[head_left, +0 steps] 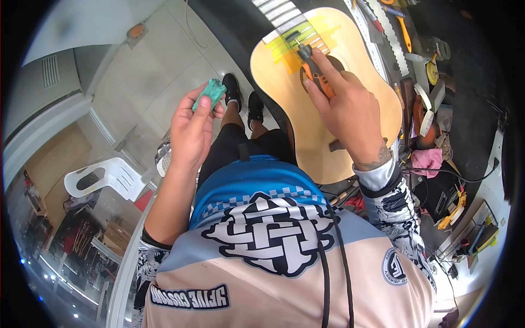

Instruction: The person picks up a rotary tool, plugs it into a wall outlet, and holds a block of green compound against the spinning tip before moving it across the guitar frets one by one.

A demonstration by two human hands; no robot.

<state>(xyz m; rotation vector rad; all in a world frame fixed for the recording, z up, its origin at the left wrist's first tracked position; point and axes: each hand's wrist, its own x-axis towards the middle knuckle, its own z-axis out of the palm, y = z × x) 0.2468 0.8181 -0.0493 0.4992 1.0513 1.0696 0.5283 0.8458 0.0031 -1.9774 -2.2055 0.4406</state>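
An acoustic guitar body [328,164] lies face up, with yellow tape [280,56] on its top around the fretboard [281,12]. My right hand [350,106] grips orange-handled pliers [325,86] over the sound hole, index finger stretched along the tool. The dark jaws are over the fretboard's end; whether they touch a fret I cannot tell. To the left, away from the guitar, my left hand [190,131] pinches a crumpled green piece [210,94] between thumb and fingers.
A dark workbench [470,82] at the right holds an orange-handled brush [404,35], a white tape roll [426,123], a pink cloth [426,161] and several other tools. A white plastic chair [123,177] stands at the left on the tiled floor [164,60].
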